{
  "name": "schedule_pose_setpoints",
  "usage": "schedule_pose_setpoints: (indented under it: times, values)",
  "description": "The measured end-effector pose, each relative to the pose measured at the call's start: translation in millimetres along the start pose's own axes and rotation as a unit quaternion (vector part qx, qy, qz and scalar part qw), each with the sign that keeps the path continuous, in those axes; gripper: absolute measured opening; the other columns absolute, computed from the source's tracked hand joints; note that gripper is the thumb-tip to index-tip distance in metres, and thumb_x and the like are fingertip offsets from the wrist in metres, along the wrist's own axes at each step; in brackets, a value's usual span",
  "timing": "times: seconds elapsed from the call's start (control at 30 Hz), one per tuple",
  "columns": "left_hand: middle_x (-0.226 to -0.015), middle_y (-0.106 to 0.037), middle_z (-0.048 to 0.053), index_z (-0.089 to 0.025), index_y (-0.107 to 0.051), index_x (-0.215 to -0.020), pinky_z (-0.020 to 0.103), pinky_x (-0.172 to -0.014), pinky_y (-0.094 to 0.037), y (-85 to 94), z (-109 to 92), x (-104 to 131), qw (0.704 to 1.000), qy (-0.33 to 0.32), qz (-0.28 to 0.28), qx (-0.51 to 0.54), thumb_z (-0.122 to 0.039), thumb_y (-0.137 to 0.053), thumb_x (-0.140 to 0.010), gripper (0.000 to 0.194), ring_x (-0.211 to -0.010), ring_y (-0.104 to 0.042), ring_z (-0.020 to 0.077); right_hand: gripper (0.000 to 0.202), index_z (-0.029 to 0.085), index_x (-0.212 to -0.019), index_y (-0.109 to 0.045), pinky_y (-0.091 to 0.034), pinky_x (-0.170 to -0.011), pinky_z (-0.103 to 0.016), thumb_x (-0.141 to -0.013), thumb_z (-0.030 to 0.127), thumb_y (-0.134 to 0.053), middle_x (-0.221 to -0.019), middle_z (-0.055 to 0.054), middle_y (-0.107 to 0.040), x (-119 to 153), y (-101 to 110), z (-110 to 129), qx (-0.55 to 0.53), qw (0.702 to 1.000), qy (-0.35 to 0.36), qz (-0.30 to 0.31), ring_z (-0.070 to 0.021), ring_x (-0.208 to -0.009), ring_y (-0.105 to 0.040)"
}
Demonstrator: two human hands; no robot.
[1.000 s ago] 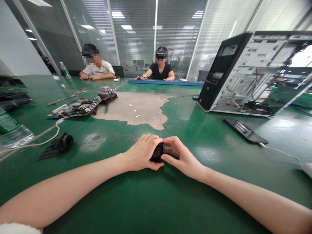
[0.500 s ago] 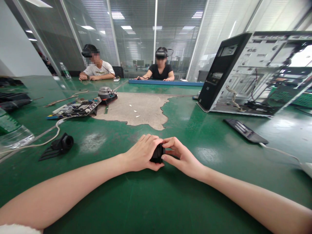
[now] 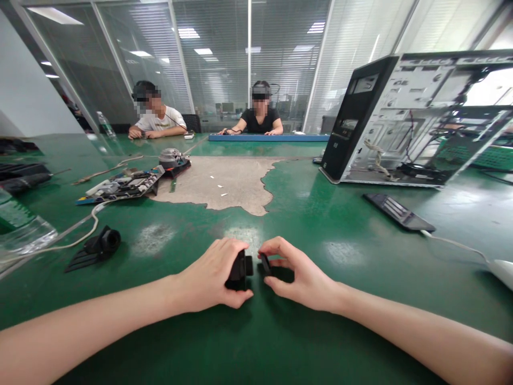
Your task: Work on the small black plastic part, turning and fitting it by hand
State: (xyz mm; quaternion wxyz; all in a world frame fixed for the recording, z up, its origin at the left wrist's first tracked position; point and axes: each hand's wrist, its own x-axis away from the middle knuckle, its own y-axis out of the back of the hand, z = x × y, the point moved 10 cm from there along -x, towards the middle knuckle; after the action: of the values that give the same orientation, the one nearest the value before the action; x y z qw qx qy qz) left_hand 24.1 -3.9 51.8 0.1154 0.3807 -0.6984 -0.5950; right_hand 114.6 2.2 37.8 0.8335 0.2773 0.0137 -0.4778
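Near the middle of the green table (image 3: 256,342), my left hand (image 3: 212,275) is wrapped round a black device (image 3: 237,271) with a short round part sticking out to the right. My right hand (image 3: 302,275) pinches a thin black disc-like piece (image 3: 265,264) between thumb and fingers. A small gap separates the disc from the device. Both hands are low over the table. Further left lies another black part (image 3: 105,241) with a round end and a slatted flat piece.
An open computer case (image 3: 356,123) stands at the right, with a black slotted panel (image 3: 396,210) before it. Circuit boards (image 3: 124,184), a cable (image 3: 94,219) and a bottle (image 3: 24,224) are at the left. Two people (image 3: 158,120) (image 3: 261,115) sit across the table.
My hands have moved apart, the left one leftward with the device. The black disc in my right hand is now separate from it. The view has shifted slightly.
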Motion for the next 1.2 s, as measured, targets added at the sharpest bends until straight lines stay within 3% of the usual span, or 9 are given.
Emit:
schedule_pose_setpoints:
  times: [0.23,0.33,0.4,0.5,0.7,0.8,0.9,1.07,1.2]
  values:
    - [-0.1,-0.054,0.005,-0.022,-0.038,-0.111,0.034,-0.073,-0.046,45.7,71,136,0.955,0.283,-0.078,-0.033,-0.039,-0.052,-0.066,0.05,-0.085,-0.057,0.0236,0.035,0.019,-0.102,-0.05,-0.047,-0.081,-0.031,-0.069,0.016,-0.061,-0.097,-0.004,-0.053,9,-5,13,0.094,0.993,0.03,0.06,-0.0159,-0.089,-0.053]
    - [-0.097,-0.056,0.005,-0.023,-0.037,-0.108,0.035,-0.07,-0.048,59.6,86,182,0.937,0.321,-0.129,-0.042,-0.044,-0.051,-0.063,0.051,-0.089,-0.057,0.0276,0.034,0.02,-0.102,-0.052,-0.047,-0.081,-0.032,-0.07,0.021,-0.062,-0.097,-0.004,-0.056,8,-8,13,0.081,0.995,0.023,0.062,-0.0159,-0.088,-0.054]
    - [-0.095,-0.057,0.004,-0.024,-0.037,-0.107,0.035,-0.068,-0.048,58.0,87,188,0.934,0.33,-0.129,-0.044,-0.045,-0.055,-0.06,0.055,-0.088,-0.057,0.0279,0.033,0.02,-0.102,-0.052,-0.048,-0.081,-0.032,-0.071,0.025,-0.062,-0.099,-0.004,-0.056,6,-10,9,0.045,0.998,0.001,0.05,-0.0159,-0.089,-0.055]
    - [-0.096,-0.056,0.005,-0.023,-0.037,-0.109,0.034,-0.071,-0.047,41.5,73,158,0.949,0.301,-0.094,-0.017,-0.046,-0.059,-0.062,0.057,-0.084,-0.058,0.0242,0.034,0.02,-0.101,-0.053,-0.048,-0.084,-0.032,-0.07,0.029,-0.064,-0.1,-0.004,-0.057,3,-16,1,-0.038,0.998,-0.035,0.038,-0.0159,-0.092,-0.056]
    - [-0.1,-0.054,0.005,-0.021,-0.037,-0.11,0.034,-0.078,-0.044,1.5,21,33,0.994,0.1,-0.023,0.026,-0.038,-0.063,-0.064,0.055,-0.091,-0.054,0.0218,0.037,0.018,-0.098,-0.052,-0.046,-0.087,-0.035,-0.066,0.028,-0.067,-0.099,-0.005,-0.059,-4,-15,-18,-0.201,0.974,-0.105,-0.003,-0.0172,-0.095,-0.057]
    - [-0.099,-0.053,0.007,-0.018,-0.038,-0.109,0.036,-0.077,-0.043,-9.5,8,-9,0.998,0.036,-0.021,0.04,-0.039,-0.063,-0.064,0.056,-0.088,-0.052,0.0226,0.033,0.017,-0.095,-0.052,-0.047,-0.085,-0.035,-0.067,0.027,-0.066,-0.096,-0.005,-0.059,-5,-6,-23,-0.22,0.969,-0.105,-0.026,-0.0174,-0.092,-0.058]
    - [-0.099,-0.053,0.007,-0.017,-0.038,-0.109,0.035,-0.077,-0.042,-15.7,5,-24,0.999,0.008,-0.015,0.05,-0.039,-0.063,-0.066,0.054,-0.089,-0.051,0.0223,0.031,0.018,-0.092,-0.051,-0.047,-0.082,-0.036,-0.066,0.026,-0.067,-0.093,-0.004,-0.059,-5,3,-29,-0.213,0.969,-0.117,-0.053,-0.0176,-0.09,-0.058]
    - [-0.096,-0.052,0.006,-0.018,-0.037,-0.11,0.034,-0.072,-0.041,-11.3,12,-10,0.999,0.047,-0.019,0.021,-0.038,-0.061,-0.067,0.054,-0.084,-0.051,0.022,0.038,0.018,-0.09,-0.046,-0.048,-0.079,-0.033,-0.061,0.024,-0.071,-0.091,-0.002,-0.055,-6,-1,-28,-0.219,0.965,-0.128,-0.062,-0.0159,-0.087,-0.058]
    - [-0.103,-0.051,0.008,-0.02,-0.032,-0.119,0.036,-0.076,-0.039,-6.5,-13,-2,0.999,-0.011,-0.034,-0.003,-0.037,-0.06,-0.067,0.062,-0.091,-0.049,0.0232,0.043,0.019,-0.087,-0.042,-0.05,-0.076,-0.03,-0.057,0.02,-0.074,-0.087,0.001,-0.053,-8,-15,-18,-0.234,0.966,-0.109,-0.032,-0.0147,-0.085,-0.058]
